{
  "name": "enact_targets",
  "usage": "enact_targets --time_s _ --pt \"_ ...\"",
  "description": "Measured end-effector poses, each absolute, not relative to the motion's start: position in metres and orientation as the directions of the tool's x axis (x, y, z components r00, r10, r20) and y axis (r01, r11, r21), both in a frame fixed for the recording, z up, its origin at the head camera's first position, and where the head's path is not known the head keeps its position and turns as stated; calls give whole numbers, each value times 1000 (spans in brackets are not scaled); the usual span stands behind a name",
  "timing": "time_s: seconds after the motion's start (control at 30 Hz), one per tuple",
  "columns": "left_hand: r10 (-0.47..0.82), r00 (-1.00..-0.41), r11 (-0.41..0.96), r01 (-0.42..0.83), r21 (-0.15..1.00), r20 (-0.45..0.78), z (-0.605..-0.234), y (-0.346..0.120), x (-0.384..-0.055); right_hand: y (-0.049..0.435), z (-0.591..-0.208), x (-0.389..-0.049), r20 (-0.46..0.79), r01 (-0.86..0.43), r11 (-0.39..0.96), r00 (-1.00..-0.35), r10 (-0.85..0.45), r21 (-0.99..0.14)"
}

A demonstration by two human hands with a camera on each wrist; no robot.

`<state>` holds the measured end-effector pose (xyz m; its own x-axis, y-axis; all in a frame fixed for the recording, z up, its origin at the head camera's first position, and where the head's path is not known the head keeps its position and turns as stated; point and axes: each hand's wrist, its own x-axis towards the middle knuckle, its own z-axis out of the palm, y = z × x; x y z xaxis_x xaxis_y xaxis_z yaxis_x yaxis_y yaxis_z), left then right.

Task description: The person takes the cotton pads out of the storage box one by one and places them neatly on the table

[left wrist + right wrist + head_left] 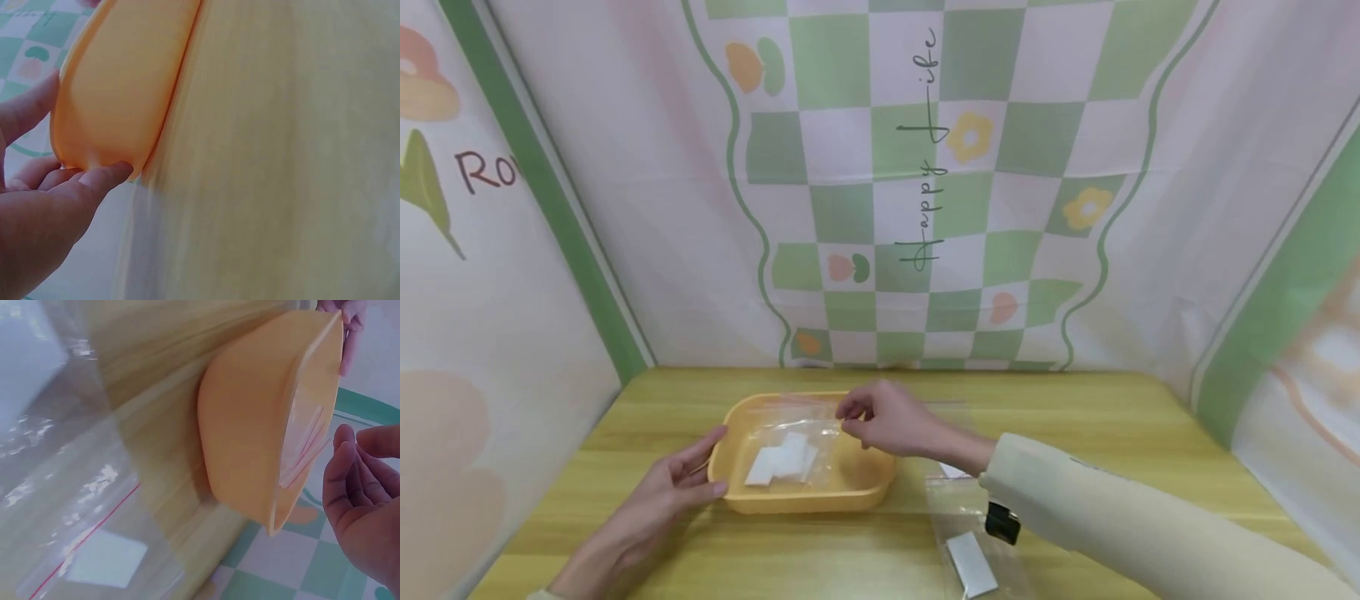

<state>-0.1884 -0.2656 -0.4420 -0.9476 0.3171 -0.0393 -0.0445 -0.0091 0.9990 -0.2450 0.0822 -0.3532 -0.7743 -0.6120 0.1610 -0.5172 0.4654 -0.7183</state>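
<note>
My left hand grips the left end of a yellow-orange plastic tray, with the thumb near the front corner and the fingers farther back. In the left wrist view, the thumb and fingers lie along the tray's end. Inside the tray are clear zip bags with white rectangular pieces. My right hand hovers over the tray's back right part, fingers loosely bent. In the right wrist view, its fingertips are close to the red zip lines of a bag, with nothing visible between them.
More clear zip bags lie on the wooden table right of the tray, one holding a white rectangular piece. Part of another white piece shows beneath the right forearm. A checkered cloth hangs behind the table.
</note>
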Motion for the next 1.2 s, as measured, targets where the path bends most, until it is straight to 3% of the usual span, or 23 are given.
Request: enact_targets --time_s 0.27,0.7,1.2 --pt "318 -947 -11 -45 999 -40 -442 -266 -188 62 -363 -267 98 -519 468 -738 -668 -715" --pt "319 -946 0 -59 998 -56 -441 -267 -187 41 -374 -269 -186 -275 565 -758 -625 -778" --pt "324 -945 -2 -52 999 -49 -442 -266 -188 34 -381 -268 -200 -218 531 -759 -620 -819"
